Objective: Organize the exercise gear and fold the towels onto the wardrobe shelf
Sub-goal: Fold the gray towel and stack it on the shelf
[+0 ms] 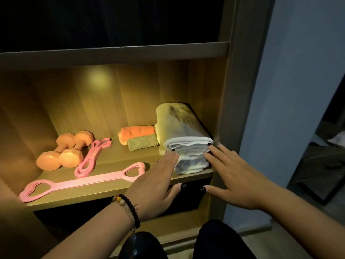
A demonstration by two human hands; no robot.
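Note:
A stack of folded white towels (183, 131) sits at the right end of the lit wardrobe shelf (104, 189). My left hand (155, 186) lies flat with straight fingers touching the stack's front left edge. My right hand (235, 174) is flat too, its fingertips against the stack's front right. A small folded orange towel (138, 132) and a green one (143, 143) lie just left of the stack. Two orange dumbbells (65, 149) rest at the left, beside a coiled pink resistance band (93, 156). A long pink pull band with heart-shaped handles (82, 181) lies along the front edge.
The wardrobe's right side panel (229, 113) stands close beside the towel stack. A dark upper shelf (115, 55) sits above and a dark compartment (115, 208) below. A grey wall (291, 90) is at the right. My knees (220, 242) are at the bottom.

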